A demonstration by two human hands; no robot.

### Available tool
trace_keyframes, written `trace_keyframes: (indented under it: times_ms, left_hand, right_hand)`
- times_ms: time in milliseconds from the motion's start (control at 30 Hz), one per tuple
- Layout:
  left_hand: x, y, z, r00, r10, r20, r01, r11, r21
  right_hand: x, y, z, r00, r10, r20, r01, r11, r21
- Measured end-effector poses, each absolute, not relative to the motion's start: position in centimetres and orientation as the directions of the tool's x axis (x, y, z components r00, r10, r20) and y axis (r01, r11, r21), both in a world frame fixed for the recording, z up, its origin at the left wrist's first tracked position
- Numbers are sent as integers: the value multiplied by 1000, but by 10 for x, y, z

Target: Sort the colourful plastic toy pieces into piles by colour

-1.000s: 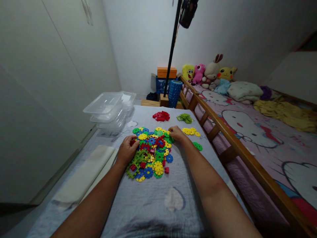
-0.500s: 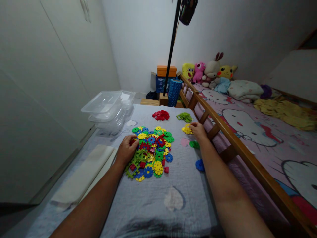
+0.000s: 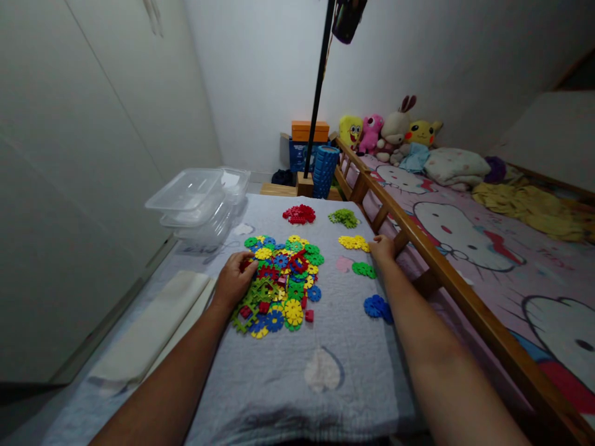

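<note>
A mixed heap of plastic snowflake pieces (image 3: 281,285) in yellow, blue, green and red lies on a grey quilted surface (image 3: 297,371). My left hand (image 3: 233,280) rests on the heap's left edge with its fingers curled over the pieces. Sorted small piles lie around it: red pile (image 3: 300,214), light green pile (image 3: 344,217), yellow pile (image 3: 353,242), dark green pile (image 3: 364,269), blue pile (image 3: 376,306). My right hand (image 3: 382,248) sits just right of the yellow pile, fingers curled; what it holds, if anything, is hidden.
Stacked clear plastic containers (image 3: 198,201) stand at the back left. A folded white cloth (image 3: 153,325) lies at the left. A wooden bed rail (image 3: 432,266) runs along the right, with plush toys (image 3: 390,130) behind. A black pole (image 3: 318,93) rises at the back.
My right hand left the mixed heap, went right to the yellow pile, then drew back a little beside it. The left hand stayed on the heap. The view tilted slightly down.
</note>
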State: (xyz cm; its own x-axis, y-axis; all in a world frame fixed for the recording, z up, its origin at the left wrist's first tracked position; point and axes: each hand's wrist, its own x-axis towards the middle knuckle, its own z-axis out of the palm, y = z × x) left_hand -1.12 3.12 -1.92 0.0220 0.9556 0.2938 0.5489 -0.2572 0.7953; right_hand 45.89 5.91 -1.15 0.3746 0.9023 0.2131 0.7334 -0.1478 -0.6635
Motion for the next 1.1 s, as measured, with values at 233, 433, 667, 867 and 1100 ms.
trace_keyframes:
  times_ms: [233, 433, 667, 867, 1100]
  left_hand:
    - [-12, 32, -20, 29, 953, 301, 556, -265, 788]
    - [-13, 32, -22, 29, 956, 293, 542, -261, 799]
    - [-13, 32, -23, 28, 953, 301, 539, -268, 798]
    - [-13, 33, -23, 34, 951, 308, 552, -275, 787]
    - [-12, 31, -21, 33, 956, 291, 540, -262, 800]
  right_hand:
    - [362, 63, 4, 178, 959, 220, 780, -1, -626]
    - [292, 67, 5, -145, 978, 146, 866, 197, -460]
    - [287, 72, -2, -106, 978, 180, 872, 178, -455]
    - [291, 65, 3, 1, 983, 183, 721, 126, -681]
    - [357, 34, 23, 132, 981, 143, 468, 66, -881]
